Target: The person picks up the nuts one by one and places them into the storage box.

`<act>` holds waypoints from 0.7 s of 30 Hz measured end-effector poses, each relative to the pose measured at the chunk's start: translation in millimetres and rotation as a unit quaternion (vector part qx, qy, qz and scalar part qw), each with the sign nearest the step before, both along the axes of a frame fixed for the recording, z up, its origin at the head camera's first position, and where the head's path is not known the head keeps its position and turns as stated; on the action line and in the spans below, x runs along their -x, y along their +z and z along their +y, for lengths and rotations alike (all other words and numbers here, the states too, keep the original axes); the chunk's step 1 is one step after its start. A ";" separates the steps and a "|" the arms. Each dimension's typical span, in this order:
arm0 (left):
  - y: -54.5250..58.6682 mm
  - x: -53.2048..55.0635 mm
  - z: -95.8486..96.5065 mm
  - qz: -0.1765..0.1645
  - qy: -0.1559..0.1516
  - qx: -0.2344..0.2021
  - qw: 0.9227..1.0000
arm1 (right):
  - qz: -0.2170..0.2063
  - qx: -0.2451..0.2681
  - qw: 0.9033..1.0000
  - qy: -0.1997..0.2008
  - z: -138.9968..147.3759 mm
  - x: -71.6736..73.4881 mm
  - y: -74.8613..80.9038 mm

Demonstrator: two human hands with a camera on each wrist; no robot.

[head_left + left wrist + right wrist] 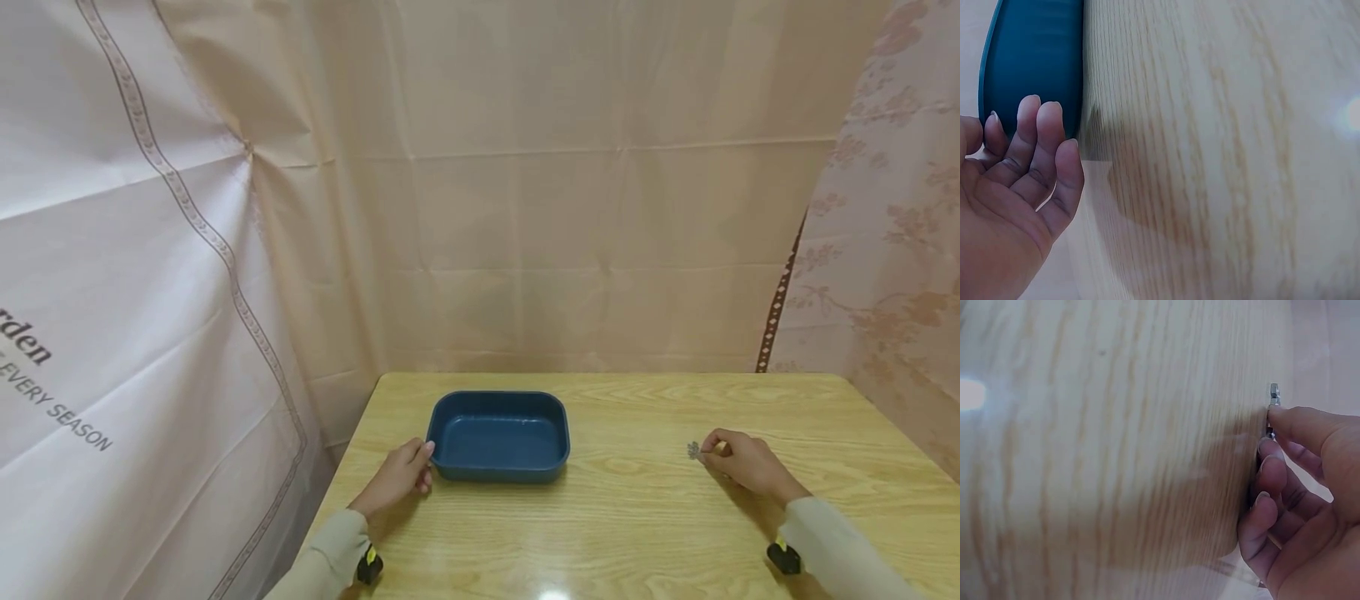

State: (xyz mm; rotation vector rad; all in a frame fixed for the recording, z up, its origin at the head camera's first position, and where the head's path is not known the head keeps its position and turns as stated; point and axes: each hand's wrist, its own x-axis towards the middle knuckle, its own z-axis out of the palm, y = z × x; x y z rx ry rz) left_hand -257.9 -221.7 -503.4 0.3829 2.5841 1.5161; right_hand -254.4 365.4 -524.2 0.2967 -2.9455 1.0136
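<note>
A deep blue rectangular dish (498, 476) with rounded corners stands on the wooden table, left of its middle. At the dish's left end my left hand (402, 475) pinches the rim between thumb and forefinger. In the left wrist view the other fingers (1047, 125) are loosely bent against the outer wall. To the right, a small cluster of silvery metal pieces (692, 451) lies on the table. My right hand (746, 464) is right at its edge, thumb and forefinger pinching a small metal piece (1274, 394). The fingertips partly hide it, and I cannot tell its exact kind.
The light wooden table (630, 533) has rounded far corners. A beige cloth (570, 208) hangs behind it, a white printed cloth (150, 333) at the left and a floral one (892, 250) at the right. Dark wrist devices (783, 557) sit at both sleeves.
</note>
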 end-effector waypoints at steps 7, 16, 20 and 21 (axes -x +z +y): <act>1.5 -0.3 0.3 -0.001 -0.003 -0.001 1.000 | -0.018 0.013 1.000 -0.016 1.2 -0.4 6.9; 3.7 -2.1 1.0 0.001 -0.008 0.003 1.000 | -0.046 0.018 0.999 -0.019 4.3 -3.7 9.7; 3.5 -2.3 0.5 -0.001 -0.007 0.004 1.000 | -0.047 0.012 0.999 -0.024 4.5 -1.7 9.4; 3.5 -2.4 0.4 -0.001 -0.007 0.004 1.000 | -0.049 0.013 0.998 -0.023 4.7 -1.5 9.0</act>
